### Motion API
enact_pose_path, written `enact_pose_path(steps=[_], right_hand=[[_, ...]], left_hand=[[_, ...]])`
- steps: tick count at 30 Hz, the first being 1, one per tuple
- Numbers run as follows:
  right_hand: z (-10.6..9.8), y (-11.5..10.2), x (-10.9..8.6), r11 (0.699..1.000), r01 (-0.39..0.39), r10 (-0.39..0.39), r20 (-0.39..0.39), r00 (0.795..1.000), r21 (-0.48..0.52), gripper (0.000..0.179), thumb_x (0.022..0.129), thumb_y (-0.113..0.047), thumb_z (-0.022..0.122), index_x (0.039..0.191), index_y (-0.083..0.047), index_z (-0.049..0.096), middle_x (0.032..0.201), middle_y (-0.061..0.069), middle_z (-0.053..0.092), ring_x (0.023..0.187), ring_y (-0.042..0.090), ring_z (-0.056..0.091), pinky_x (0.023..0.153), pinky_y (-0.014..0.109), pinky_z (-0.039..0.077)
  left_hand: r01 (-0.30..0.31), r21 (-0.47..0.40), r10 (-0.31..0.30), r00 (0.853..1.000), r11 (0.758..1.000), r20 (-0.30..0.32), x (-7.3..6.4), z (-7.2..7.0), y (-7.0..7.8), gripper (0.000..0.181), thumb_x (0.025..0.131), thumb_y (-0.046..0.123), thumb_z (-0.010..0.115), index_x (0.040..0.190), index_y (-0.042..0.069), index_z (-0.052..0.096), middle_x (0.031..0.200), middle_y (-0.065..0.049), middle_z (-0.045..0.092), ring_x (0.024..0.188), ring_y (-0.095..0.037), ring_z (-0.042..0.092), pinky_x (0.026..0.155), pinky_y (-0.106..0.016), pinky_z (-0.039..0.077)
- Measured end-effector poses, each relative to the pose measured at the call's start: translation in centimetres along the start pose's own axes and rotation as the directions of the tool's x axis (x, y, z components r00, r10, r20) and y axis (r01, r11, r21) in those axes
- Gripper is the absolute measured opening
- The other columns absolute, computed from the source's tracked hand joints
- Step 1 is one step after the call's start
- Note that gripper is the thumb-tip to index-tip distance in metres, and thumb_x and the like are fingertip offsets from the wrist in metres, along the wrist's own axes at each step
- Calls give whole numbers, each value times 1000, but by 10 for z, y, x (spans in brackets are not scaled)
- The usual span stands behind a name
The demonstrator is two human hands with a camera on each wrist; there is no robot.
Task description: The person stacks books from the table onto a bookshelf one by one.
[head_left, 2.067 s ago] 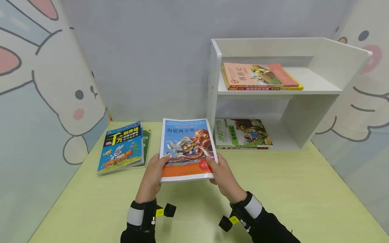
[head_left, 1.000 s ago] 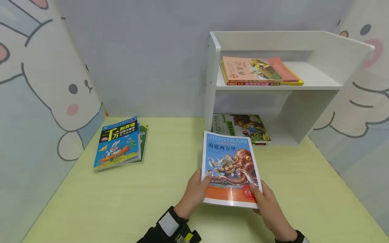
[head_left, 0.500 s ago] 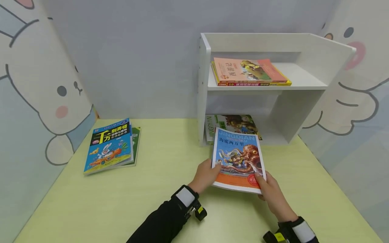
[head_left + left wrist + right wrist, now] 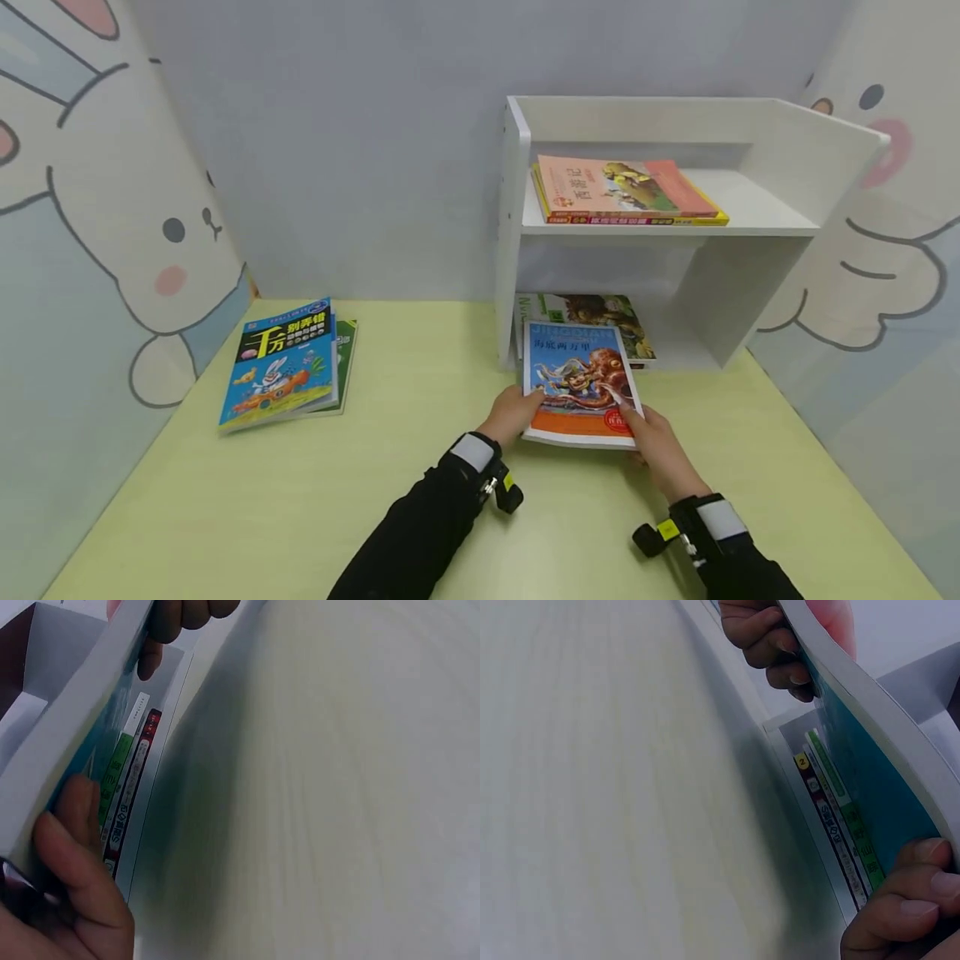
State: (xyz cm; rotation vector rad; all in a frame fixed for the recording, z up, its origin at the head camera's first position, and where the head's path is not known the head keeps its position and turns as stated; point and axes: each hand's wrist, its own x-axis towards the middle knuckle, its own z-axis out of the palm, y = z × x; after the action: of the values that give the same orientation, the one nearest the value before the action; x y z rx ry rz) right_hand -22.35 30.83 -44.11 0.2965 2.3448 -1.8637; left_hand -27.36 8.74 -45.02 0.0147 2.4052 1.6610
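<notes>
A blue-and-orange octopus-cover book [image 4: 577, 367] is held between both hands in front of the shelf's lower compartment. My left hand [image 4: 513, 413] grips its left edge, thumb on the cover and fingers beneath. On the opposite edge my right hand [image 4: 662, 448] grips it the same way. The book's far end overlaps a green-and-white book [image 4: 611, 315] lying on the lower shelf in the head view. Both wrist views show the held book's blue back cover [image 4: 870, 772] bowing slightly above the stacked spines [image 4: 129, 787] in that compartment.
The white two-tier shelf [image 4: 513, 233] stands on a light green table [image 4: 285, 508] against the back wall. A pink book [image 4: 600, 185] lies on a yellow one on the upper tier. At the left, a blue book [image 4: 281, 367] partly covers a green book [image 4: 347, 362].
Both hands have carried the octopus-cover book rightward from between the left books and the shelf, then forward to the lower compartment. The other books have stayed in place.
</notes>
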Motion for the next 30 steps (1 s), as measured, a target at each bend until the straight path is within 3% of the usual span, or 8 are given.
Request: enact_pose_path(steps=[3,9,15,18,22,23,27,30], right_hand=[[-5,-1,12,998,-16,16,-8,1000,59,60,104,-39,37,142,7,32,75,-4,61,47,6,37,46,22,32],[-13,0,27,989,-55,61,-45,997,134,60,103,-41,42,137,8,36,72,-4,58,46,5,35,47,21,33],[-9,6,14,970,-78,78,11,997,229,54,104,-41,37,127,7,40,64,-4,53,51,6,46,52,23,40],[-4,9,1,905,-119,93,83,992,408,44,105,-39,34,125,0,38,72,-4,61,60,6,54,60,21,48],[5,12,-15,736,-225,88,239,967,639,47,106,-38,31,137,-2,30,94,0,69,86,9,65,82,23,53],[9,12,-18,711,-249,72,284,956,658,52,106,-37,29,142,0,24,100,2,69,93,11,65,88,25,51],[27,9,-32,680,-291,-2,399,917,673,65,107,-34,25,151,9,3,126,14,61,112,18,62,105,33,41],[40,2,-38,639,-324,-41,452,891,697,64,107,-31,25,152,7,-1,151,24,34,128,26,50,112,36,32]], left_hand=[[41,-63,-39,999,997,30,11,3,5,35,99,32,52,106,-2,55,72,-5,43,53,-16,39,48,-29,32],[89,-84,-84,995,992,59,23,7,18,31,100,31,52,85,4,53,54,0,33,38,-13,28,39,-27,27],[94,-70,-92,995,993,30,27,5,20,39,100,34,54,112,-2,55,61,-3,38,41,-14,30,41,-28,29],[83,-71,-82,996,994,25,28,5,19,40,100,36,53,115,-1,54,62,-3,38,42,-14,30,42,-28,30],[69,-77,-68,998,995,15,31,9,16,40,101,37,50,117,-1,54,71,-6,44,45,-15,33,45,-29,34],[57,-60,-57,998,997,1,26,10,18,42,101,36,50,121,-1,53,79,-9,49,46,-16,35,47,-30,36],[53,-49,-54,998,997,-21,28,16,19,51,101,37,50,130,-6,50,108,-19,58,57,-18,48,54,-33,45],[31,-16,-32,999,999,-20,34,20,17,55,101,39,49,131,-8,51,116,-23,59,73,-22,58,64,-34,49]])
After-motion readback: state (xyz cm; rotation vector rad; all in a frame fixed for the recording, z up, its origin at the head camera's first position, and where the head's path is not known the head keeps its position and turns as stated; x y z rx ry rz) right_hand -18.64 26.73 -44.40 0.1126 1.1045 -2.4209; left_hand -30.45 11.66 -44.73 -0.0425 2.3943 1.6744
